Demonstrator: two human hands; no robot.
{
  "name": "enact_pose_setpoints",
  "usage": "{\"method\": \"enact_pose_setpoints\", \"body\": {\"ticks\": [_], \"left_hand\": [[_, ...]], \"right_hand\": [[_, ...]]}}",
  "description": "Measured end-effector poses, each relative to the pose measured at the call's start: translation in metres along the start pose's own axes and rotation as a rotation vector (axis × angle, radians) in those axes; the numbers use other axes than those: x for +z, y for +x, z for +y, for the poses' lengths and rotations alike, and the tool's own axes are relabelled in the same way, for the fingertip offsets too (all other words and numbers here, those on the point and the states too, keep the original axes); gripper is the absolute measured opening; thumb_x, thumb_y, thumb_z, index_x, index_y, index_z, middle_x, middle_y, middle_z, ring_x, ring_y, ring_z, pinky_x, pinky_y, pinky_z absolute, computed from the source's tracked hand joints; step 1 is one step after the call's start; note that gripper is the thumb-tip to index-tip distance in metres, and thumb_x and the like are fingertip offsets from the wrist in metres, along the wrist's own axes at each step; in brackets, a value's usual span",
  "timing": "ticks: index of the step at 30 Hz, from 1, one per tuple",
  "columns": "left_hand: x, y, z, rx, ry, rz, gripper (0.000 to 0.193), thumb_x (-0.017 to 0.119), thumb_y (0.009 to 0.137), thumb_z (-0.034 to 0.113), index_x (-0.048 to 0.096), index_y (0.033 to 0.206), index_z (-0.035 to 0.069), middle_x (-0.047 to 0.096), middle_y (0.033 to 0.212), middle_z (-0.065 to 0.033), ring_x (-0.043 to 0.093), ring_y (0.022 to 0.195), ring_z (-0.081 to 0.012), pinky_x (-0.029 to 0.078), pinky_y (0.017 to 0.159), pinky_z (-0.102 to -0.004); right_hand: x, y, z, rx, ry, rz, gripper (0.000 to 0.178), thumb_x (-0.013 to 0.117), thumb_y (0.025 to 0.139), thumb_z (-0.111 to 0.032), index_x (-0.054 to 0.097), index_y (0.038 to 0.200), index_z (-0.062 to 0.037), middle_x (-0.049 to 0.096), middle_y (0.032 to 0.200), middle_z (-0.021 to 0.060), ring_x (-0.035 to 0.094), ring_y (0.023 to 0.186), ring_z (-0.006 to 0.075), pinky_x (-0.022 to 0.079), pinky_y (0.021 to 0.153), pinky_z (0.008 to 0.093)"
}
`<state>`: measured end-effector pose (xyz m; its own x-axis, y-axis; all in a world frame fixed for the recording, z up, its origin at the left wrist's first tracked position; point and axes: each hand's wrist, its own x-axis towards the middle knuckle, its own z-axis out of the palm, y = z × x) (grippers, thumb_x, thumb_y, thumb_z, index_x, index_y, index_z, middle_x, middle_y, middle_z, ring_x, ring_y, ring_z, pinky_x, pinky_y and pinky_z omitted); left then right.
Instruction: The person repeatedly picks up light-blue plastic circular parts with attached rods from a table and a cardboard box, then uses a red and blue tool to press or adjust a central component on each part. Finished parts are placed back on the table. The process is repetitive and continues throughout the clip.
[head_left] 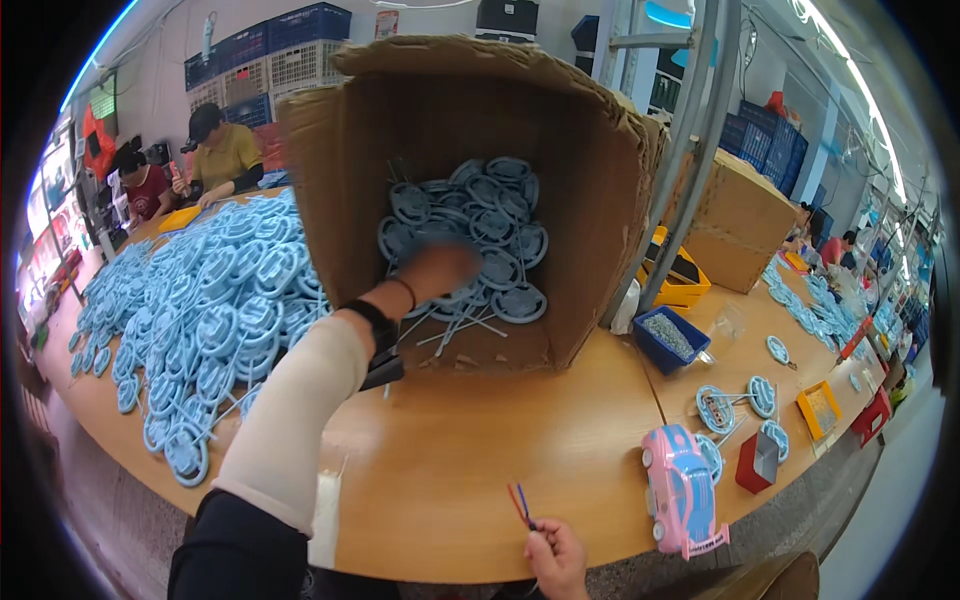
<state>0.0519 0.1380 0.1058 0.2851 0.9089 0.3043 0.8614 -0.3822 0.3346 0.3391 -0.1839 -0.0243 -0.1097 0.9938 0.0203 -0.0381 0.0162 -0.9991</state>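
My left hand (pixel 440 268) reaches into a large open cardboard box (pixel 615 200) lying on its side. Motion smears its fingers, so I cannot see whether they grip anything. It is over a heap of light blue round plastic pieces (pixel 520 303) with thin stems inside the box. At the table's front edge, my right hand (pixel 558 562) is closed, thumb pressed against the fingers. It pinches a thin item with a red and a blue prong (pixel 521 505), perhaps two wires; its lower part is hidden in the hand.
A big pile of similar blue pieces (pixel 230 310) covers the table's left. To the right stand a pink toy car (pixel 683 490), a red bin (pixel 757 462), a blue bin of small parts (pixel 668 340) and a metal post (pixel 690 150). Two people (pixel 222 150) work at the far left.
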Motion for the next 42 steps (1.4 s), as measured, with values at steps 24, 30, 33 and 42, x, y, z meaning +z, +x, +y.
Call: {"method": "enact_pose_setpoints", "body": {"ticks": [24,30,33,42], "left_hand": [[0.063,-0.048,0.050,0.136,0.121,-0.392,0.081,0.051,0.072,0.067,0.042,0.132,0.014,0.029,0.140,-0.0192,0.031,0.126,-0.0393,0.027,0.104,-0.0425],[0.056,-0.101,0.083,0.258,0.125,-0.434,0.081,0.054,0.073,0.065,0.042,0.131,0.010,0.029,0.139,-0.0210,0.029,0.128,-0.0379,0.026,0.104,-0.0436],[0.061,-0.118,0.076,0.306,0.022,-0.367,0.065,0.057,0.079,0.051,0.045,0.129,0.011,0.034,0.136,-0.0209,0.035,0.124,-0.0368,0.031,0.102,-0.0410],[0.042,-0.123,0.060,0.386,-0.079,-0.172,0.042,0.055,0.075,0.009,0.053,0.117,0.008,0.048,0.120,-0.0167,0.049,0.109,-0.0328,0.041,0.093,-0.0380]], "right_hand": [[0.006,-0.002,-0.008,-0.074,0.155,0.063,0.013,0.056,0.088,-0.008,0.053,0.097,0.0001,0.052,0.071,-0.0010,0.047,0.062,0.0042,0.038,0.054,0.0181],[0.001,-0.001,0.000,-0.121,0.119,0.036,0.017,0.053,0.088,-0.008,0.047,0.101,0.0000,0.052,0.066,0.0021,0.041,0.047,0.0028,0.030,0.041,0.0163],[0.001,0.000,0.002,-0.119,0.122,0.039,0.015,0.052,0.088,-0.007,0.047,0.101,-0.0008,0.051,0.067,0.0024,0.039,0.047,0.0026,0.029,0.040,0.0163],[0.002,-0.003,-0.003,-0.105,0.229,0.042,0.014,0.051,0.089,-0.009,0.047,0.100,-0.0014,0.050,0.066,0.0023,0.038,0.046,0.0027,0.030,0.039,0.0160]]}}
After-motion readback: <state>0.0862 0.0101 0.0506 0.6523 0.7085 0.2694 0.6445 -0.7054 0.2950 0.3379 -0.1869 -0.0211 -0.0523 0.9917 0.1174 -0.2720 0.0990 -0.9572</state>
